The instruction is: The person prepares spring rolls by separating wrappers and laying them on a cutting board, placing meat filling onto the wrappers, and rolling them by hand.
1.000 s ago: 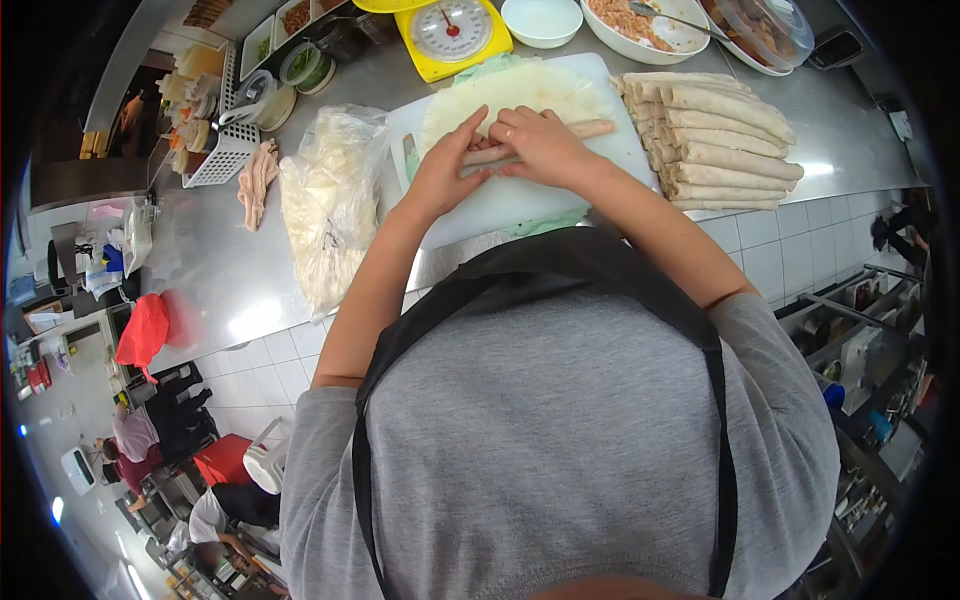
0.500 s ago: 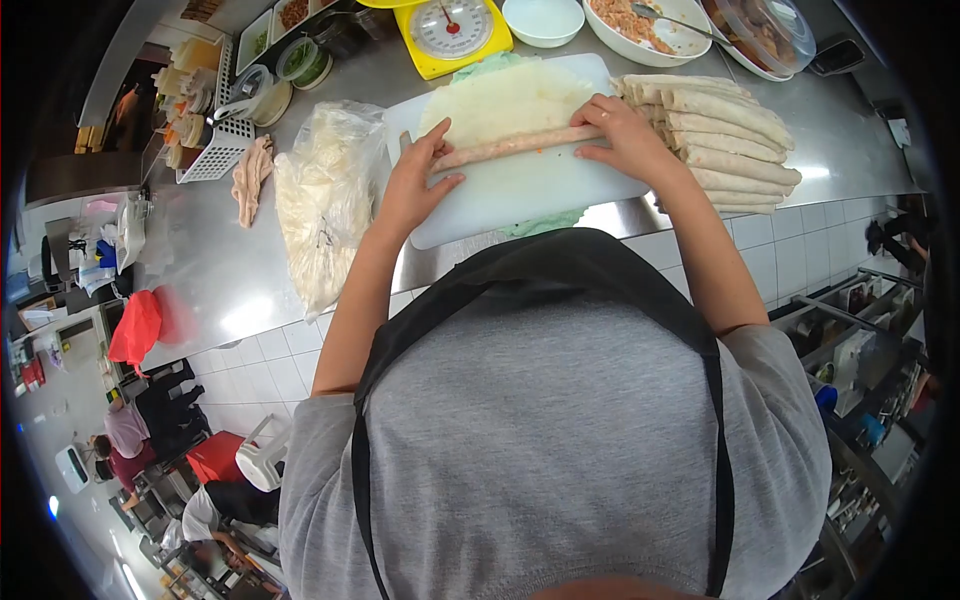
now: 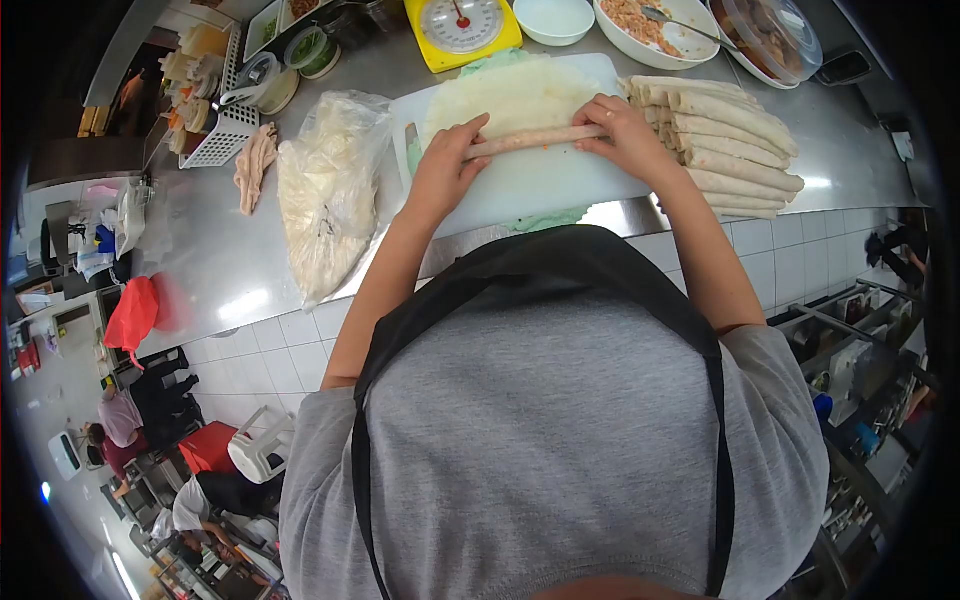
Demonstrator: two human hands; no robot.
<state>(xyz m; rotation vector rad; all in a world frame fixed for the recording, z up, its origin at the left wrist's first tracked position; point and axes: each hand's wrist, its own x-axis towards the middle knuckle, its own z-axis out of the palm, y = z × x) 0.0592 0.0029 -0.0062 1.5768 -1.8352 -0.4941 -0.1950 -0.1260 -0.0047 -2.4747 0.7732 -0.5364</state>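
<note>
A long, thin filled roll [image 3: 536, 140] lies across the white cutting board [image 3: 490, 205]. Its wrapper sheet [image 3: 505, 100], pale and thin, spreads flat beyond it. My left hand [image 3: 447, 170] is closed round the roll's left end, thumb on the near side and fingers on the far side. At the right end, my right hand [image 3: 625, 140] pinches the roll with its fingertips. Both ends are partly hidden by my fingers. Beside my right hand is a stack of finished-looking rolls [image 3: 735, 150]. A clear plastic bag of pale sheets [image 3: 330, 195] rests left of the board.
Behind the board stand a yellow scale [image 3: 462, 25], a white bowl [image 3: 555, 20] and a bowl of orange-pink filling [image 3: 640, 30] with a spoon. A lidded container [image 3: 765, 40] is at back right. A white basket [image 3: 225, 135] and a crumpled cloth [image 3: 254, 170] are left.
My left hand has moved right along the roll and its fingers have closed in. My right hand remains at the other end. The whole view has shifted slightly.
</note>
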